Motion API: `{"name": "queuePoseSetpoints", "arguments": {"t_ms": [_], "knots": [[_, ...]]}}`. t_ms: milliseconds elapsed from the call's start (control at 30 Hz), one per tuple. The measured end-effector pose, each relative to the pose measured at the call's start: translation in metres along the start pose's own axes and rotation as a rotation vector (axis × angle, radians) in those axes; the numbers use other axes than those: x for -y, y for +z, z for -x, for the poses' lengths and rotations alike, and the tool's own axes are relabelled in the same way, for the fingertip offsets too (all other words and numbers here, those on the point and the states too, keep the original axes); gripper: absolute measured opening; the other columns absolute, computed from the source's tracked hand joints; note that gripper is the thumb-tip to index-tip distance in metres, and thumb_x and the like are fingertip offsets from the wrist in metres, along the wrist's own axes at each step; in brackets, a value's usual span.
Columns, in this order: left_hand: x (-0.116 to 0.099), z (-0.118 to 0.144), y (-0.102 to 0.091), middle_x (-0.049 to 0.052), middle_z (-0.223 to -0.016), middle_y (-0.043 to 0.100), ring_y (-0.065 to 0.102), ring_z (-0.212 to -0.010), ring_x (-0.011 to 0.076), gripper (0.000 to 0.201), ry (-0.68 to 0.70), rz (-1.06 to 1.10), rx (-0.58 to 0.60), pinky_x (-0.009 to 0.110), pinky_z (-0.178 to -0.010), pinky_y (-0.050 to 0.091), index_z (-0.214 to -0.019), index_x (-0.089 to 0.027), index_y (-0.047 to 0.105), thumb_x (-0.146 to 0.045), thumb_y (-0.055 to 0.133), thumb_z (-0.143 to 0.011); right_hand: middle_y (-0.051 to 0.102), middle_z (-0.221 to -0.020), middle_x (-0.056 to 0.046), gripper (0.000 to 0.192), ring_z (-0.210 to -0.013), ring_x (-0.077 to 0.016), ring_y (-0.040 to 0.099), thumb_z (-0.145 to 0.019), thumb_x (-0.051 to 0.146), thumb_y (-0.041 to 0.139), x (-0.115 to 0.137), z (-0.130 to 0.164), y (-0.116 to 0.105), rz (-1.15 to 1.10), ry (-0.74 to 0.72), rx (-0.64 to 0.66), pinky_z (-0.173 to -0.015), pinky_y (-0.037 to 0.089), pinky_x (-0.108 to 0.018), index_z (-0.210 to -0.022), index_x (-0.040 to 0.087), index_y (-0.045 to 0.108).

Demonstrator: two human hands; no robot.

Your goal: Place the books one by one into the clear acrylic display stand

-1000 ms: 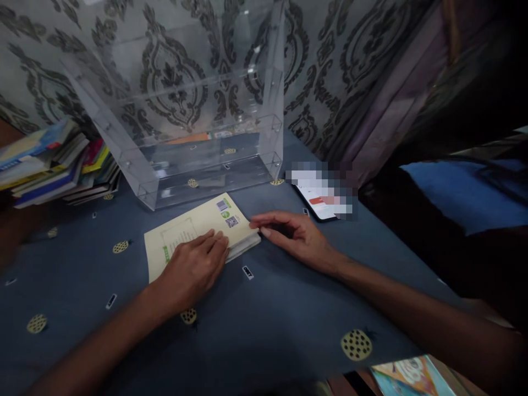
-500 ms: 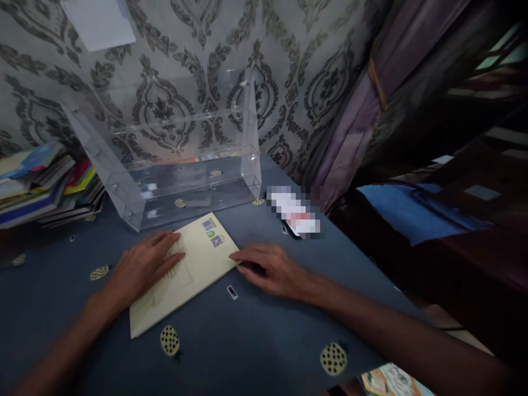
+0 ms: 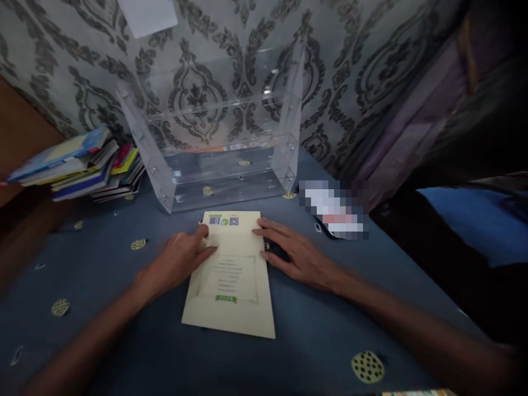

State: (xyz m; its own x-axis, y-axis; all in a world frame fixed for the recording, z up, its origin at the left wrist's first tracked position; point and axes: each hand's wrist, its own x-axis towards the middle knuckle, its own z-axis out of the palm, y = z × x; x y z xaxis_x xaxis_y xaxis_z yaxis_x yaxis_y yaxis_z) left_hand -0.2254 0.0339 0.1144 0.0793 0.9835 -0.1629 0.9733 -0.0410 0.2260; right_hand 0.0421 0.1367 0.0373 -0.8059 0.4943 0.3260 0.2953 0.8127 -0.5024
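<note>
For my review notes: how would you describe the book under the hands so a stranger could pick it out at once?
Start at the clear acrylic shelf against the patterned wall; just in front of it, on the blue cloth, lies a cream book. The left hand and right hand touch its sides. Unlike the colourful stacked books at left, it lies alone, flat, with codes printed along its far edge.

A wall (image 3: 363, 49) papered in pale grey with dark damask scrolls stands behind the table (image 3: 313, 330), whose blue-grey cloth bears small yellow pineapple motifs. A white sheet (image 3: 147, 15) hangs high on the wall. Toward the table's far right corner a purple curtain (image 3: 416, 126) falls in folds. A brown wooden panel (image 3: 20, 132) rises at the far left. Light is dim.
</note>
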Motion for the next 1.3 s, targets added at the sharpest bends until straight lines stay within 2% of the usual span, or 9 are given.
{"name": "queuePoseSetpoints", "arguments": {"t_ms": [167, 300, 400, 633, 800, 933, 1067, 1167, 1300], "knots": [[0.01, -0.004, 0.006, -0.002, -0.065, 0.061, 0.058, -0.056, 0.0171, 0.014, -0.006, 0.009, -0.138, 0.025, -0.053, 0.03, -0.105, -0.02, 0.055, -0.03, 0.048, -0.097, 0.042, -0.158, -0.015, 0.05, -0.147, -0.0328, 0.038, -0.1, 0.04, 0.046, -0.01, -0.019, 0.002, 0.025, -0.028, 0.042, -0.116, 0.04, -0.059, -0.147, 0.023, 0.049], [0.02, -0.01, 0.014, -0.001, -0.067, 0.062, 0.058, -0.058, 0.0169, 0.016, 0.0, 0.058, -0.227, 0.027, -0.059, 0.036, -0.108, -0.018, 0.057, -0.023, 0.049, -0.095, 0.038, -0.161, -0.014, 0.053, -0.15, -0.0319, 0.031, -0.102, 0.042, 0.041, -0.017, -0.042, 0.007, 0.07, -0.015, 0.095, -0.117, 0.039, -0.058, -0.152, 0.023, 0.043], [0.024, -0.014, 0.017, 0.0, -0.069, 0.063, 0.059, -0.06, 0.0171, 0.017, -0.035, 0.099, -0.268, 0.027, -0.061, 0.038, -0.106, -0.017, 0.06, -0.021, 0.05, -0.094, 0.038, -0.16, -0.014, 0.053, -0.15, -0.0308, 0.031, -0.103, 0.044, 0.037, -0.018, -0.055, 0.014, 0.105, -0.02, 0.084, -0.12, 0.035, -0.056, -0.15, 0.021, 0.046], [0.032, -0.02, 0.025, 0.002, -0.075, 0.067, 0.061, -0.066, 0.0172, 0.018, -0.049, 0.147, -0.336, 0.028, -0.068, 0.043, -0.106, -0.015, 0.064, -0.018, 0.051, -0.094, 0.04, -0.159, -0.016, 0.05, -0.151, -0.0341, 0.03, -0.103, 0.042, 0.034, -0.016, -0.057, 0.025, 0.174, -0.021, 0.027, -0.119, 0.033, -0.061, -0.145, 0.019, 0.051], [0.034, -0.02, 0.032, 0.006, -0.089, 0.07, 0.064, -0.078, 0.0189, 0.021, -0.009, 0.078, -0.366, 0.03, -0.075, 0.046, -0.111, -0.015, 0.062, -0.016, 0.049, -0.095, 0.042, -0.158, -0.015, 0.05, -0.149, -0.034, 0.032, -0.103, 0.041, 0.036, -0.019, -0.057, 0.027, 0.17, 0.0, 0.012, -0.12, 0.034, -0.058, -0.143, 0.017, 0.054], [0.028, -0.016, 0.031, 0.01, -0.101, 0.069, 0.063, -0.088, 0.0222, 0.022, -0.017, -0.121, -0.369, 0.03, -0.072, 0.047, -0.108, -0.015, 0.062, -0.02, 0.043, -0.099, 0.042, -0.158, -0.012, 0.049, -0.149, -0.0334, 0.033, -0.102, 0.04, 0.038, -0.019, -0.058, 0.026, 0.145, -0.001, 0.007, -0.12, 0.033, -0.059, -0.144, 0.019, 0.053], [0.01, -0.006, 0.03, 0.014, -0.104, 0.064, 0.058, -0.098, 0.0251, 0.029, 0.141, -0.29, -0.38, 0.035, -0.081, 0.049, -0.1, -0.013, 0.064, -0.022, 0.036, -0.103, 0.042, -0.158, -0.013, 0.051, -0.149, -0.0331, 0.033, -0.101, 0.042, 0.038, -0.017, -0.058, 0.024, 0.131, 0.008, 0.011, -0.12, 0.033, -0.059, -0.143, 0.019, 0.054], [-0.013, 0.006, 0.035, 0.013, -0.11, 0.064, 0.058, -0.102, 0.0254, 0.03, 0.356, -0.207, -0.321, 0.039, -0.088, 0.049, -0.107, -0.014, 0.063, -0.035, 0.041, -0.104, 0.044, -0.157, -0.014, 0.05, -0.147, -0.0324, 0.038, -0.1, 0.04, 0.039, -0.014, -0.057, 0.023, 0.124, 0.038, -0.005, -0.118, 0.036, -0.057, -0.142, 0.017, 0.054], [-0.042, 0.023, 0.048, 0.016, -0.123, 0.063, 0.057, -0.113, 0.0304, 0.051, 0.544, -0.187, -0.299, 0.044, -0.095, 0.048, -0.122, -0.012, 0.058, -0.055, 0.054, -0.096, 0.049, -0.152, -0.018, 0.046, -0.141, -0.0303, 0.046, -0.099, 0.033, 0.041, -0.012, -0.053, 0.022, 0.119, 0.062, -0.03, -0.118, 0.038, -0.052, -0.137, 0.013, 0.058]]}}
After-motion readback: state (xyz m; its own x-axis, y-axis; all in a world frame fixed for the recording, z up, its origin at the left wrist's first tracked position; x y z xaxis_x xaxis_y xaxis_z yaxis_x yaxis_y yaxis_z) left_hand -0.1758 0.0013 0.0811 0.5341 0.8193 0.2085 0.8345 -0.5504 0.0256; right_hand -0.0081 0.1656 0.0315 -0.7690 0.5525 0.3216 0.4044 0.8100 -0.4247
